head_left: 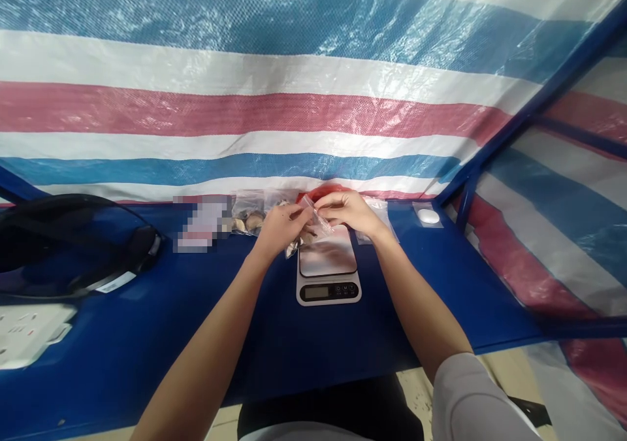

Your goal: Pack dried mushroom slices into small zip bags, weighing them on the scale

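Over the back of a white kitchen scale (pixel 328 296), both hands are on a small clear zip bag (pixel 321 224) with dried, brownish-white pieces in its lower part. My left hand (pixel 284 227) is closed on the bag's left side. At the bag's upper edge, my right hand (pixel 350 211) pinches the plastic between thumb and fingers. Whether the seal is parted cannot be made out. The scale's display looks blank. Just behind the hands lies a red plastic bag (pixel 339 187), partly hidden by them.
Clear bags of dried slices (pixel 253 221) lie left of the hands, more clear bags (pixel 385 213) to the right. A small bag with a white round item (pixel 428 217) sits far right. Black headgear (pixel 147 242) and a white power strip (pixel 36 336) occupy the left. Striped sheeting (pixel 274 117) hangs behind.
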Tool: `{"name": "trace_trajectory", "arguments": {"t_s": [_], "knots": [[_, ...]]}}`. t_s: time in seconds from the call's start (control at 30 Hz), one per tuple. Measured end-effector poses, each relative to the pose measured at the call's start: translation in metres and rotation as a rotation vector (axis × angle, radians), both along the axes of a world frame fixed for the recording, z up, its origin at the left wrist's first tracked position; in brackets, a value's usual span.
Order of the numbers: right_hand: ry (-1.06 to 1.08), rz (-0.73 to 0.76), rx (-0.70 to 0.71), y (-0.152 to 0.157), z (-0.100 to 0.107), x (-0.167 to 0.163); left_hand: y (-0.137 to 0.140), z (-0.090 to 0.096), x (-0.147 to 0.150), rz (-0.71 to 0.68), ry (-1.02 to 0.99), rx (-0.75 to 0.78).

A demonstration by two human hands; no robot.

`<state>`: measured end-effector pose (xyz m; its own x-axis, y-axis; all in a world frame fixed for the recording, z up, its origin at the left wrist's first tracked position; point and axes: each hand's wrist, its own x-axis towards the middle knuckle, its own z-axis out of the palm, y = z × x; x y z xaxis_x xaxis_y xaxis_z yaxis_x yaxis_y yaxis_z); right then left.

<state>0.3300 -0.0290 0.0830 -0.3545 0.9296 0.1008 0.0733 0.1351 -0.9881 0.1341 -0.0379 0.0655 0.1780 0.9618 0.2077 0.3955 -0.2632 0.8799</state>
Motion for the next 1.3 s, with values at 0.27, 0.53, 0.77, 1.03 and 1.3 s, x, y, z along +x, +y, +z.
{"name": "trace_trajectory", "arguments": {"t_s": [0.27, 0.53, 0.77, 1.03, 1.3], "knots": [[-0.027, 0.007, -0.168, 0.01, -0.002, 0.005, 0.014, 0.0, 0.003, -0.115, -0.349, -0.388], [-0.231, 0.024, -0.147, 0.008, 0.002, 0.006, 0.023, -0.005, 0.006, -0.143, -0.383, -0.455], [-0.255, 0.058, -0.145, 0.009, 0.0, 0.004, 0.021, -0.002, 0.006, -0.159, -0.281, -0.441], [-0.264, -0.069, -0.096, 0.012, -0.002, 0.013, 0.017, 0.004, -0.004, -0.151, -0.131, -0.362], [-0.34, -0.047, 0.021, 0.007, 0.003, 0.013, 0.009, 0.019, -0.003, -0.087, 0.183, -0.211]]}}
